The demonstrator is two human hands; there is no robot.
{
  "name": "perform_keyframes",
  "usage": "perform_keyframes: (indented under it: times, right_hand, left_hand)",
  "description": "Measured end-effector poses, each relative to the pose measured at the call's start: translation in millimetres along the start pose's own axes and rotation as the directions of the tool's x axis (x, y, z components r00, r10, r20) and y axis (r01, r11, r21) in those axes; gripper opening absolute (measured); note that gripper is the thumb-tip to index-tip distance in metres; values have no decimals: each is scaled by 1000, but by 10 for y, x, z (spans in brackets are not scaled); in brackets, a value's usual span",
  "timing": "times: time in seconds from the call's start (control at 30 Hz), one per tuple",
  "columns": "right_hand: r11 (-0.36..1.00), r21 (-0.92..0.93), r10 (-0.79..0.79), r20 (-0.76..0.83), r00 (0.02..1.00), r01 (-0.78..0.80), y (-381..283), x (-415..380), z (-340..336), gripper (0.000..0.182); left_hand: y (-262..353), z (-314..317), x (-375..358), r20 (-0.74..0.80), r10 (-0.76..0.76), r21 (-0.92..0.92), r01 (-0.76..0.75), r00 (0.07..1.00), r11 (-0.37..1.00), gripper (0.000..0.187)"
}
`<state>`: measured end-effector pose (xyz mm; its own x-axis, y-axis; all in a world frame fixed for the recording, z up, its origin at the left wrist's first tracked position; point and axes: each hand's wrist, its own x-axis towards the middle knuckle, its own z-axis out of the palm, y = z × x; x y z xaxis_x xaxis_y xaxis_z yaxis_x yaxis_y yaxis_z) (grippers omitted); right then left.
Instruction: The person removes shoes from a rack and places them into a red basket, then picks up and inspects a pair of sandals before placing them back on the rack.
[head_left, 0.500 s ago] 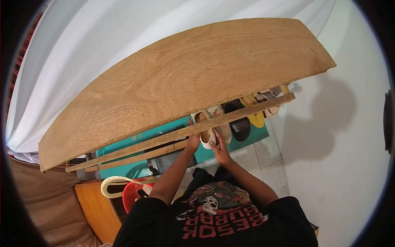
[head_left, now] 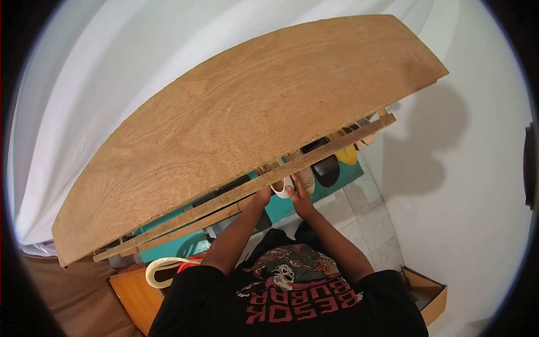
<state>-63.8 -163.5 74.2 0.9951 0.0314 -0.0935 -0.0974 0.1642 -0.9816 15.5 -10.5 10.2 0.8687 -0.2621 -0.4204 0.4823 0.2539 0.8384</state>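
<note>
Both my hands reach under a wide plywood board (head_left: 241, 112) that tops a wooden rack. My left hand (head_left: 263, 195) and my right hand (head_left: 299, 197) grip a cream shoe (head_left: 281, 186) at the rack's front rail (head_left: 247, 188). The shoe's upper part is hidden behind the rail. Right beside it sits a second pale shoe (head_left: 307, 178). Further right on the same shelf lie a black shoe (head_left: 325, 168) and a yellow shoe (head_left: 347, 154), partly covered by the board.
A teal panel (head_left: 348, 173) runs behind the shoes. A wooden box (head_left: 132, 292) with a cream hose (head_left: 163, 265) stands at lower left. An open wooden box (head_left: 429, 295) sits at lower right on the tiled floor (head_left: 370, 224). White cloth and a white wall surround the rack.
The view has tipped so the board covers more of the shelf. The cream shoe sits further under the rail, with my hands still on it.
</note>
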Motion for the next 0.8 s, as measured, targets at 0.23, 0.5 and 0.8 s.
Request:
perform_keyframes:
  times: [0.23, 0.5, 0.8]
  right_hand:
    - [993, -96, -80, -103, 992, 70, -97, -30, 71, 54]
    - [994, -70, -89, -112, 990, 82, -73, -14, -7, 48]
    - [999, -18, -45, -78, 996, 44, -259, -26, -28, 49]
  left_hand:
    - [-153, -64, 182, -64, 93, 34, -91, 994, 995, 58]
    - [-128, -111, 166, 47, 90, -190, -80, 995, 979, 74]
    - [137, 215, -166, -146, 95, -182, -121, 985, 976, 64]
